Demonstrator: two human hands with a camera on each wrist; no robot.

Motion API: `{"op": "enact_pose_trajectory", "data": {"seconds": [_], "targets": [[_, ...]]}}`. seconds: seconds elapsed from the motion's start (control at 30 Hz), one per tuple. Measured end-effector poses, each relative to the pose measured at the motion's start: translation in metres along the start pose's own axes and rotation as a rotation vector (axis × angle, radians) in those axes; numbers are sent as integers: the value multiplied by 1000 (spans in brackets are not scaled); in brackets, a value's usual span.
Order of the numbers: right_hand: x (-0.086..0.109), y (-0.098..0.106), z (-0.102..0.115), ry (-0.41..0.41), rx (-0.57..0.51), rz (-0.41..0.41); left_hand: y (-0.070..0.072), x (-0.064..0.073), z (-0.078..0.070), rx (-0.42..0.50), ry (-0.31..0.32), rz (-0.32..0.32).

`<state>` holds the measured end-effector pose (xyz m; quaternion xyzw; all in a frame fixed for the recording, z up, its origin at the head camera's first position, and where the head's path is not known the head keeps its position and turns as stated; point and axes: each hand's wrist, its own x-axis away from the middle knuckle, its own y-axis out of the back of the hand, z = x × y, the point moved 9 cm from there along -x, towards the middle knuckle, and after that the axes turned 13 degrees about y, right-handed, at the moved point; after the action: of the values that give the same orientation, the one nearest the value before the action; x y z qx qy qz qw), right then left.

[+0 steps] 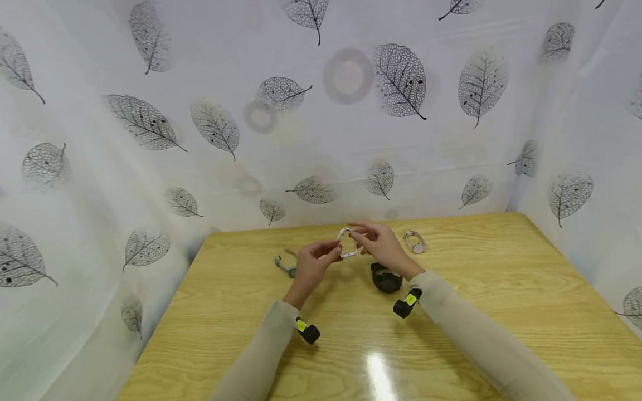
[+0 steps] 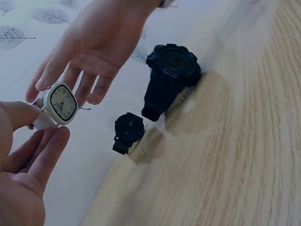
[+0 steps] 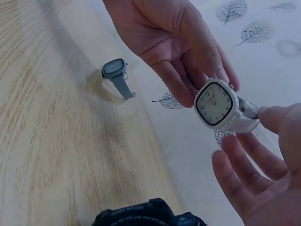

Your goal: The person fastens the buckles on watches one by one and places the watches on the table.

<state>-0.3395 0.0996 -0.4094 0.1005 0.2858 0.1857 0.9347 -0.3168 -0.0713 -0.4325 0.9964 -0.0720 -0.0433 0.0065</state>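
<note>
A white wristwatch [image 1: 348,254] with a rounded-square dial is held up above the table between both hands. My left hand [image 1: 312,266] pinches it near the case between thumb and fingers. With thumb and fingertips, my right hand [image 1: 379,243] grips the strap side. In the right wrist view, the dial of the white wristwatch [image 3: 216,104] faces the camera, its strap curving back toward the right thumb. A big black watch [image 1: 387,280] stands on the table close below the right hand. Beside the left hand lies a grey watch [image 1: 291,271], partly hidden behind it in the head view.
A beige-strapped watch [image 1: 416,243] lies on the wooden table [image 1: 491,267] behind the right hand; in the left wrist view a small watch [image 2: 129,128] looks dark. A white leaf-print curtain [image 1: 321,139] hangs along the table's back edge and sides.
</note>
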Motion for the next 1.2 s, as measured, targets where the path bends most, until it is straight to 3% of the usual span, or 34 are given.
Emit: {"op": "enact_pose_trajectory", "data": {"seconds": [0.23, 0.4, 0.53, 0.8, 1.03, 1.2], "targets": [[5, -6, -6, 15, -65, 88, 4, -6, 6, 153, 43, 19], [9, -5, -6, 20, -54, 74, 4, -5, 8, 167, 70, 28], [9, -10, -9, 5, -48, 109, 9, -6, 17, 166, 139, 6], [0, -13, -19, -107, -65, 139, 15, -12, 18, 159, 253, -22], [-10, -18, -37, -202, -77, 205, 18, -19, 29, 181, 350, -78], [-15, -19, -44, -236, -21, 242, 19, -27, 37, 153, 369, -104]]}}
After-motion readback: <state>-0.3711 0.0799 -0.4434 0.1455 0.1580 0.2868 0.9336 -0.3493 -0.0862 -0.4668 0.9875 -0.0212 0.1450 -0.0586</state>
